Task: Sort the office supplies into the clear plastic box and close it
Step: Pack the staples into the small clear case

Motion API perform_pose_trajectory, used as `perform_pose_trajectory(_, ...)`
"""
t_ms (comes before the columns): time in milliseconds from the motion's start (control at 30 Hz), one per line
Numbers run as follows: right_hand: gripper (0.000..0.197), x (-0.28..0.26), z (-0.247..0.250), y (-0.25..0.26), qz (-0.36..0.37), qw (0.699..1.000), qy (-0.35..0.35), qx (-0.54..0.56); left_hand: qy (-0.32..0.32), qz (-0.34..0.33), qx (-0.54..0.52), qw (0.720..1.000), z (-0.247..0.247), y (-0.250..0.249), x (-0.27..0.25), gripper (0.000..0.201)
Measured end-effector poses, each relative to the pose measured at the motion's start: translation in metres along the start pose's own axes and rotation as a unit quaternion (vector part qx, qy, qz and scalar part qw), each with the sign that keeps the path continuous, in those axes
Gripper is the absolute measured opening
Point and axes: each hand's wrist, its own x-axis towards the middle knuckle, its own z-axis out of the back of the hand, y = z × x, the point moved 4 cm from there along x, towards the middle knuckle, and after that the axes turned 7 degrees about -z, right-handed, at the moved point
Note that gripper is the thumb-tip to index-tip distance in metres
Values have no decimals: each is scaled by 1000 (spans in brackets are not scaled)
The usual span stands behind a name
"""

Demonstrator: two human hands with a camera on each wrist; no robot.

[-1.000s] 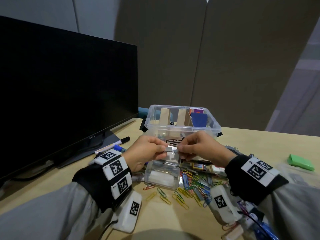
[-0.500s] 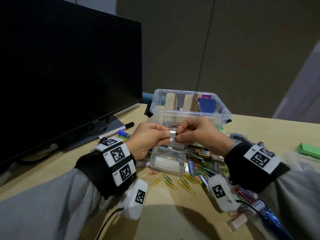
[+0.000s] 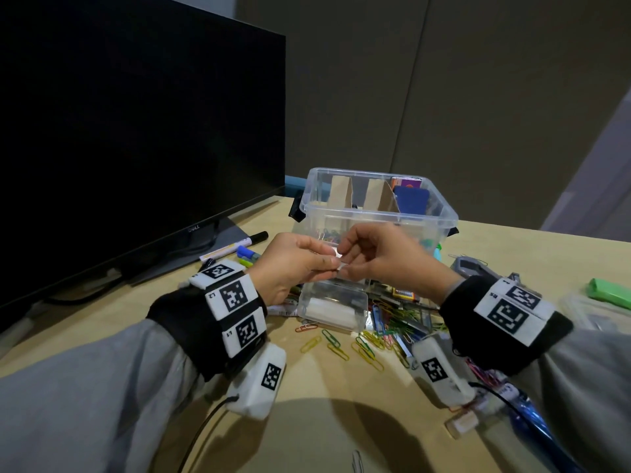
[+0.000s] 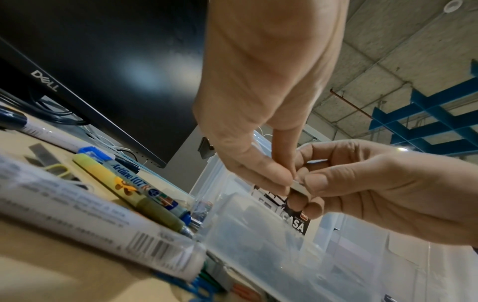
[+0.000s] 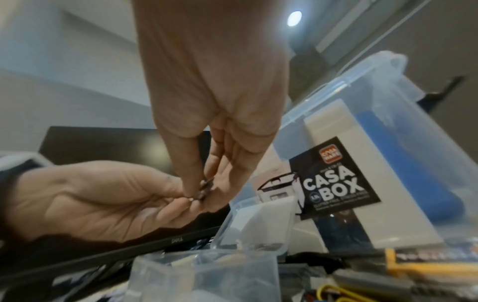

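The clear plastic box (image 3: 377,218) stands open at the desk's middle, with cardboard dividers and a blue item inside. In front of its near wall my left hand (image 3: 321,264) and right hand (image 3: 355,261) meet, and both pinch a small silver metal strip (image 3: 339,265) at their fingertips. The left wrist view shows the strip (image 4: 297,183) between thumb and forefinger of each hand. In the right wrist view the strip (image 5: 204,188) is dark and blurred. Below the hands lies a small clear case (image 3: 333,305), open.
A black monitor (image 3: 136,131) fills the left. Markers (image 3: 239,249) lie by its stand. Several coloured paper clips (image 3: 368,343) are scattered on the desk under the hands. A grey stapler (image 3: 473,268) and a green item (image 3: 611,293) lie to the right.
Both hands have stayed together on the strip and risen a little along the box's front wall. The head view has tilted and moved closer.
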Motion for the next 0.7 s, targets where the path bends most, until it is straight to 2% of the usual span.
perform_pose_trajectory(100, 16, 0, -8, 7, 51, 987, -28, -147, 2, -2, 24, 1000, 1, 0, -3, 10)
perform_pose_trajectory(167, 12, 0, -14, 11, 57, 982, -26, -177, 2, -5, 73, 997, 3, -1, -3, 11)
perform_pose_trajectory(233, 9, 2, -19, 10, 33, 983, -21, -180, -12, -28, 172, 985, 6, -5, -3, 11)
perform_pose_trajectory(267, 8, 3, -21, 8, 15, 983, -15, -180, -24, -47, 239, 970, 8, -9, -4, 11)
perform_pose_trajectory(367, 10, 5, -27, 2, -20, 982, 11, -188, -38, -80, 423, 902, 13, -22, -7, 12)
perform_pose_trajectory(433, 11, 5, -32, 0, -16, 977, 25, -209, -1, -32, 467, 884, 17, -19, -9, 21)
perform_pose_trajectory(500, 10, 5, -36, -2, -12, 974, 37, -223, 44, 35, 462, 885, 19, -9, -12, 24)
perform_pose_trajectory(567, 9, 5, -38, -3, -9, 973, 41, -228, 64, 64, 442, 892, 19, -2, -13, 21)
perform_pose_trajectory(700, 7, 5, -38, -5, -12, 968, 38, -247, 71, 100, 336, 934, 12, 4, -14, 13)
